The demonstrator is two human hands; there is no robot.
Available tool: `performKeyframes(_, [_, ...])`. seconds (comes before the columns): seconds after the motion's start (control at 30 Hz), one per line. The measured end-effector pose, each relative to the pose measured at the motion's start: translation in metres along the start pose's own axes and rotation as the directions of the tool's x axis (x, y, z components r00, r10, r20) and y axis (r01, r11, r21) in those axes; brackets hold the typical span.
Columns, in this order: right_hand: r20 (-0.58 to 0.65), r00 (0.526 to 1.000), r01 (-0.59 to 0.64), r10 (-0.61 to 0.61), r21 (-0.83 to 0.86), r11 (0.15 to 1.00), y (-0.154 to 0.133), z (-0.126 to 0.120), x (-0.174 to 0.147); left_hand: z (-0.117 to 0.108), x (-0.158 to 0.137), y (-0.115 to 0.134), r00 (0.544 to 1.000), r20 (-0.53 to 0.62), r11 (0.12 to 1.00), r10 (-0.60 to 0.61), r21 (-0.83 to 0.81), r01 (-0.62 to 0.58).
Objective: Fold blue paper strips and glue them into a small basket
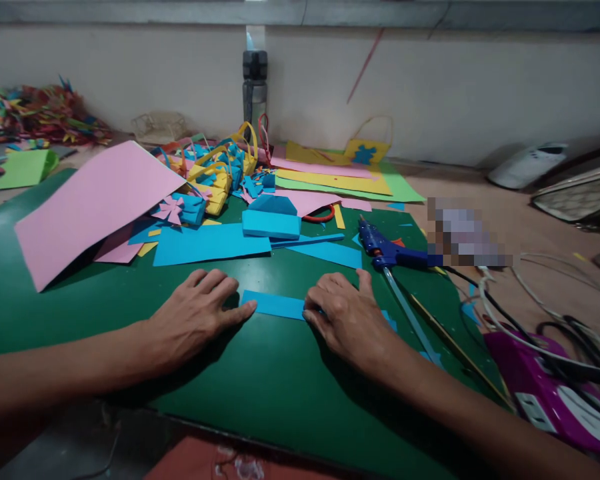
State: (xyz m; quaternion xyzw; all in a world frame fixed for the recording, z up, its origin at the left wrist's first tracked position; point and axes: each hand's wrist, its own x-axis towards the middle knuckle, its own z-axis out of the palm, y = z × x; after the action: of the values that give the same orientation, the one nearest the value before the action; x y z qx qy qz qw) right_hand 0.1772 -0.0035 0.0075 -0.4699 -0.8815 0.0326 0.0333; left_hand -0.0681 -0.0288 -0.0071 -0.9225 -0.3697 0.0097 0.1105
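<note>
A narrow blue paper strip (275, 304) lies flat on the green table mat (260, 373), stretched between my hands. My left hand (197, 317) rests on the mat, fingers apart, its thumb tip touching the strip's left end. Over the strip's right part, my right hand (347, 313) has its fingers curled down, with thumb and forefinger pinching the strip's edge; part of the strip is hidden beneath it. Just beyond sit a folded blue paper box (271, 225), a wide blue sheet (213, 244) and another blue strip (330, 253).
To the right lie a blue glue gun (385, 250) with a clear glue stick, a thin wooden stick (455, 343) and a purple power strip (545, 387) with tangled cables. Pink sheets (100, 207), small paper bags (215, 177) and a bottle (255, 93) stand farther back.
</note>
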Motion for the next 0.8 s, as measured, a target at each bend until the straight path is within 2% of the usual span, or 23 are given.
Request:
performKeyframes(0.17, [0.002,1.000,0.003,-0.003,0.037,0.999,0.001,-0.001,0.000,0.006,-0.024,-0.008,0.996,-0.069,0.998,-0.062,-0.022,0.061])
performKeyframes(0.3, [-0.001,1.000,-0.013,0.013,0.047,0.999,0.001,-0.002,-0.001,-0.001,-0.025,-0.009,0.978,-0.167,0.992,-0.122,-0.051,0.115])
performKeyframes(0.37, [-0.016,1.000,-0.009,0.009,0.041,0.999,0.001,0.000,-0.001,-0.007,-0.014,0.000,0.964,-0.244,0.993,-0.101,-0.077,0.085])
performKeyframes(0.43, [-0.046,0.999,0.005,-0.003,0.029,1.000,0.000,0.003,-0.001,-0.009,0.004,0.015,0.954,-0.299,0.993,-0.025,-0.117,-0.011])
performKeyframes(0.53, [-0.076,0.997,-0.001,0.002,0.013,1.000,-0.001,0.007,-0.002,-0.006,0.034,0.040,0.977,-0.193,0.980,0.094,-0.157,-0.125])
performKeyframes(0.6, [-0.061,0.998,-0.014,0.015,0.010,1.000,0.002,0.007,-0.005,-0.001,0.047,0.050,0.985,-0.116,0.972,0.126,-0.187,-0.146])
performKeyframes(0.8, [0.050,0.995,-0.084,0.087,-0.062,0.995,0.022,-0.011,-0.025,0.005,0.049,0.048,0.981,-0.078,0.950,0.175,-0.250,-0.189])
